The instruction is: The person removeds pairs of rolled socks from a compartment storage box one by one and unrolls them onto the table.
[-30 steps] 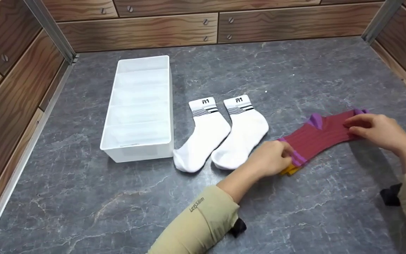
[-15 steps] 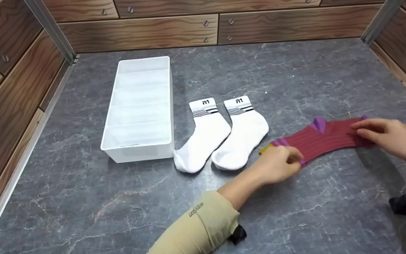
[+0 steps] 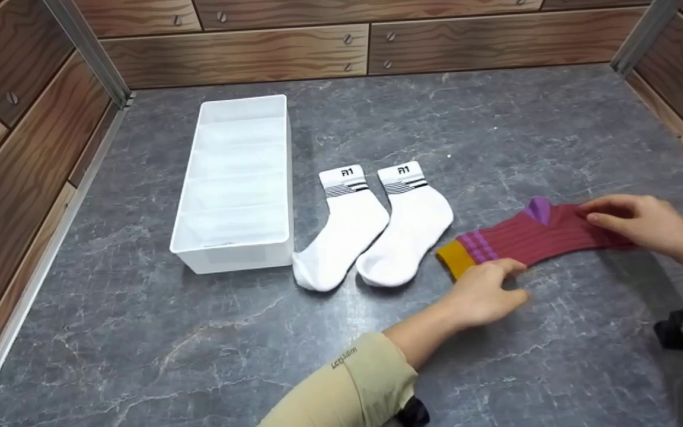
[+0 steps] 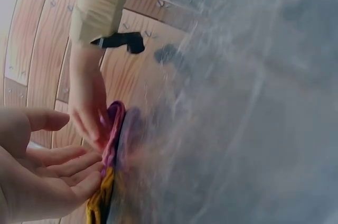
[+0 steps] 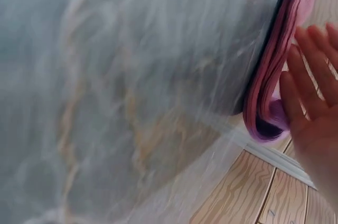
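A maroon ribbed sock with a purple heel, purple stripes and a mustard cuff lies flat on the right; its edge shows several stacked layers in the right wrist view. My left hand is at the sock's near edge beside the cuff, fingers loosely extended and thumb apart. Over the toe end, my right hand rests its fingertips on the fabric, covering part of it. In the right wrist view the fingers are straight against the sock. Two white socks with black stripes lie side by side left of it.
A white plastic box with several compartments stands on the left, near the toe of one white sock. Wood-patterned walls border the grey marbled tabletop at the back and sides.
My left hand has left the cuff and moved right and nearer along the edge, uncovering the mustard cuff. That cuff end has shifted left and away. My right hand stays near the toe.
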The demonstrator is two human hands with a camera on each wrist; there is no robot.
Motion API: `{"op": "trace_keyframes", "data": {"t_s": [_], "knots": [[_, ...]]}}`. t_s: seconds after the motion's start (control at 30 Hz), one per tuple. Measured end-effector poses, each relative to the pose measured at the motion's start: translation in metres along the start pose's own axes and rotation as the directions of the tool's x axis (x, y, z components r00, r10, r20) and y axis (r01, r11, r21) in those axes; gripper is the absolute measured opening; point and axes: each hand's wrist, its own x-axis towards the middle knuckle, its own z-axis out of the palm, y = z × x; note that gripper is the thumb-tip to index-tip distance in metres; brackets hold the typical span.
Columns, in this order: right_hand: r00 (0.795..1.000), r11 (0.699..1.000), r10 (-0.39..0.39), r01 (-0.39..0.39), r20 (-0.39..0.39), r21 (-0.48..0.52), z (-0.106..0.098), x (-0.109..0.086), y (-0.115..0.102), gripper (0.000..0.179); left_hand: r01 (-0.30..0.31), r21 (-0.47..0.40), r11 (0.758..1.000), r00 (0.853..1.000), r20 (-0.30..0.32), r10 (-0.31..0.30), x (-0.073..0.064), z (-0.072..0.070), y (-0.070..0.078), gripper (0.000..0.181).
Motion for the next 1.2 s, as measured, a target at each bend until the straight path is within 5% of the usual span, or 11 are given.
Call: {"op": "trace_keyframes", "data": {"t_s": [0.47, 0.53, 0.63, 0.73, 0.87, 0.97, 1.07, 1.13, 1.2], "knots": [[0.998, 0.990, 0.044, -0.037, 0.047, -0.139, -0.015, -0.031, 0.029, 0.041, 0.024, 0.195, 0.981, 0.999, -0.031, -0.018, 0.015, -0.011, -0.002, 0.039], [0.995, 0.994, 0.049, -0.041, 0.084, -0.098, -0.017, -0.035, 0.032, 0.035, 0.035, 0.207, 0.978, 0.999, -0.043, -0.027, 0.016, -0.011, -0.003, 0.040], [0.980, 0.994, 0.009, -0.031, 0.197, 0.109, -0.020, -0.041, 0.038, 0.021, 0.053, 0.204, 0.978, 0.997, -0.066, -0.040, 0.017, -0.011, -0.003, 0.040], [0.924, 0.932, -0.092, -0.052, 0.370, 0.360, -0.023, -0.047, 0.045, 0.020, 0.068, 0.209, 0.976, 0.994, -0.092, -0.050, 0.019, -0.012, -0.004, 0.040], [0.776, 0.801, -0.306, -0.103, 0.551, 0.590, -0.021, -0.052, 0.054, 0.035, 0.077, 0.225, 0.971, 0.993, -0.108, -0.054, 0.019, -0.012, -0.006, 0.040], [0.678, 0.747, -0.408, -0.137, 0.612, 0.650, -0.016, -0.053, 0.054, 0.039, 0.075, 0.233, 0.969, 0.993, -0.104, -0.052, 0.019, -0.013, -0.006, 0.040], [0.634, 0.765, -0.428, -0.126, 0.644, 0.632, -0.015, -0.053, 0.050, 0.040, 0.070, 0.236, 0.969, 0.994, -0.102, -0.047, 0.017, -0.014, -0.005, 0.040], [0.636, 0.784, -0.440, -0.072, 0.634, 0.616, -0.015, -0.052, 0.045, 0.041, 0.056, 0.231, 0.971, 0.994, -0.106, -0.032, 0.015, -0.014, -0.003, 0.040], [0.662, 0.800, -0.460, 0.021, 0.592, 0.599, -0.015, -0.050, 0.039, 0.038, 0.029, 0.218, 0.975, 0.995, -0.096, -0.008, 0.011, -0.014, 0.000, 0.040]]}}
